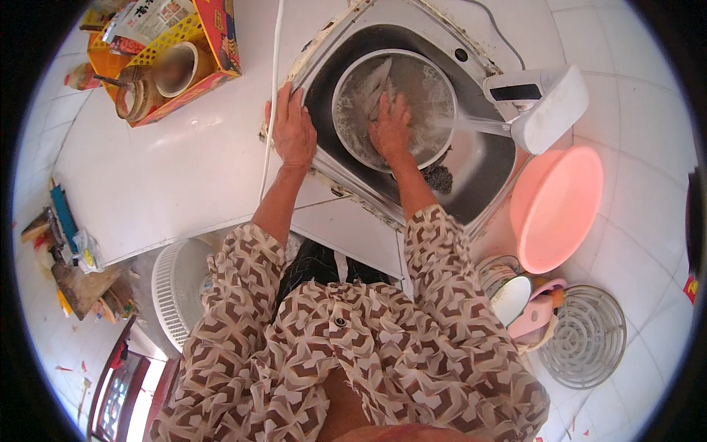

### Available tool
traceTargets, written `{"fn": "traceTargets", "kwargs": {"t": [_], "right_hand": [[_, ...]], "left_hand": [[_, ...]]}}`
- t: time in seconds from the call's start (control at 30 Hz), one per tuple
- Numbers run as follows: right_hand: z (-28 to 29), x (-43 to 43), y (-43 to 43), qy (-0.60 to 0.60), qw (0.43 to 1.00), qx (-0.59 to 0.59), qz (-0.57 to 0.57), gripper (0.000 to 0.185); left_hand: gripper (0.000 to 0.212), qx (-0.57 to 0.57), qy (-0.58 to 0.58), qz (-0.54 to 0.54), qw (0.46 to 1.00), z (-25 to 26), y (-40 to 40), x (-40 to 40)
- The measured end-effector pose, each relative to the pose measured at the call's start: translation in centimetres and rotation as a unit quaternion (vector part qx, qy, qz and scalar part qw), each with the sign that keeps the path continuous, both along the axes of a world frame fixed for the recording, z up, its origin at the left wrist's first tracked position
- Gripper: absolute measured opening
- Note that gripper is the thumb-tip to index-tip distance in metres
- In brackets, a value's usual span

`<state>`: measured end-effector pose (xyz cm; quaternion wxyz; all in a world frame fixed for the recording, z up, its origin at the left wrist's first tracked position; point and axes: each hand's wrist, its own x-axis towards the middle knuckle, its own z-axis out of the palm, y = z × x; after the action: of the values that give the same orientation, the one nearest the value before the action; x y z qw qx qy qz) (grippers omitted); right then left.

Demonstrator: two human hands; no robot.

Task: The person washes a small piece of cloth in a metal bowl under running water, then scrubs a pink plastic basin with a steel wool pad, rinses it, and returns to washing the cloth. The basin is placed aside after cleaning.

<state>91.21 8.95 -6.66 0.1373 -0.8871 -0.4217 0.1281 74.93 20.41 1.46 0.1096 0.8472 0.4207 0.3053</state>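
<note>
My left hand [293, 130] rests flat, fingers apart, on the rim at the left corner of a metal sink [486, 177], beside a white cable [270, 110]. My right hand [391, 127] reaches into a round pan [338, 113] of cloudy water in the sink, fingers spread and pointing away from me. Just beyond its fingertips is a greyish, cloth-like thing [378, 77], blurred by the water. From the white faucet [552, 113] a stream of water [475, 124] runs into the pan's right side. A dark scouring pad [439, 178] lies in the sink near the pan.
A pink plastic basin [558, 210] leans right of the sink, with an enamel mug [511, 301] and a round slotted rack [582, 337] closer to me. An orange box [215, 55] holding jars and packets stands on the white counter [165, 166]. A white fan [177, 293] is at lower left.
</note>
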Motion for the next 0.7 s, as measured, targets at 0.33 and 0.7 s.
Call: {"fn": "traceTargets", "kwargs": {"t": [0.33, 0.7], "right_hand": [[1.2, 1.8, 1.8, 0.182, 0.982, 0.034, 0.041, 0.043], [6.8, -1.1, 2.6, 0.248, 0.961, 0.12, -0.027, 0.039]], "left_hand": [[0.034, -0.004, 0.043, 0.016, 0.999, -0.2, 1.8, -1.2], [0.036, 0.01, 0.005, -0.001, 1.0, -1.9, 1.6, -4.5]]}}
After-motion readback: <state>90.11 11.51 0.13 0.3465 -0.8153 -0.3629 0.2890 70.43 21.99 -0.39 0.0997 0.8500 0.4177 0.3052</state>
